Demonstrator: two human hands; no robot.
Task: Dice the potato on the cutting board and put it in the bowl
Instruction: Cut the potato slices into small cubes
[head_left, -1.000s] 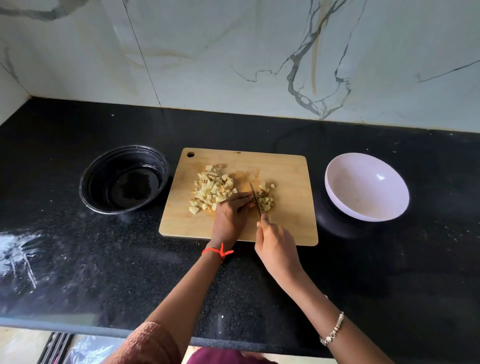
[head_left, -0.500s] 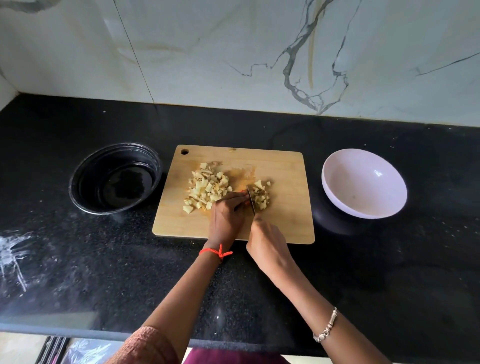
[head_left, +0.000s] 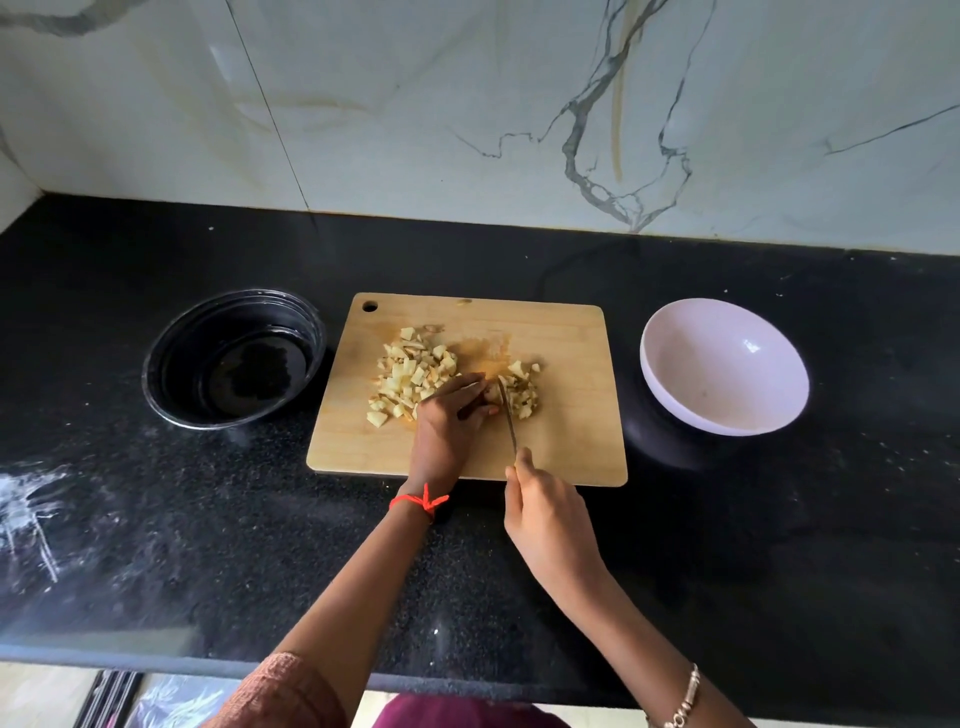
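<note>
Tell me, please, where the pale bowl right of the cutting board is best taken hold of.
Probably by the rim of the pale bowl, on the side facing the cutting board, coming from above: it stands open side up with smooth, flaring walls, so pinch over the rim.

This is a kitchen, likely in a home. A black speckled stone counter (head_left: 727, 571) runs below a wall (head_left: 415, 114) of white marble-look slabs. On it lie a wooden board (head_left: 571, 415) with diced potato (head_left: 415, 371) and a knife (head_left: 508, 415), a black bowl (head_left: 234, 312) left of it and a white bowl (head_left: 727, 364) right.
</note>
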